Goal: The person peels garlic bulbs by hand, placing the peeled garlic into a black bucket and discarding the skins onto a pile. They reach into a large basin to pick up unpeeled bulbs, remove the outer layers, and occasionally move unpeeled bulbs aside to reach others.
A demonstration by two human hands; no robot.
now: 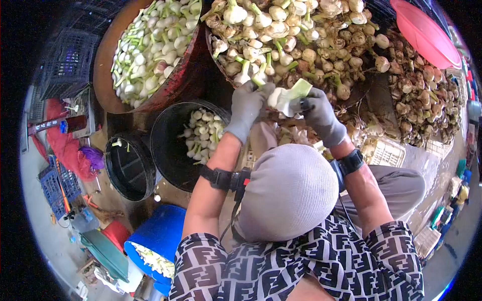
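Both my hands wear grey gloves and meet over the edge of a wide basin (213,50) heaped with untrimmed bulbs (301,35). My right hand (321,118) grips a white bulb (287,96) with a cut green stalk. Something small and dark shows in that fist; I cannot tell what it is. My left hand (246,108) is closed on the bulb's left end, touching it. A grey cap (288,193) hides what lies below my wrists.
A brown round basin (103,75) of cleaned white bulbs sits upper left. Below it stand a black bucket (163,145) holding cleaned bulbs, a smaller black bucket (128,168) and a blue bucket (160,236) of trimmings. Dirty bulbs (422,95) pile up at right under a red lid (424,32).
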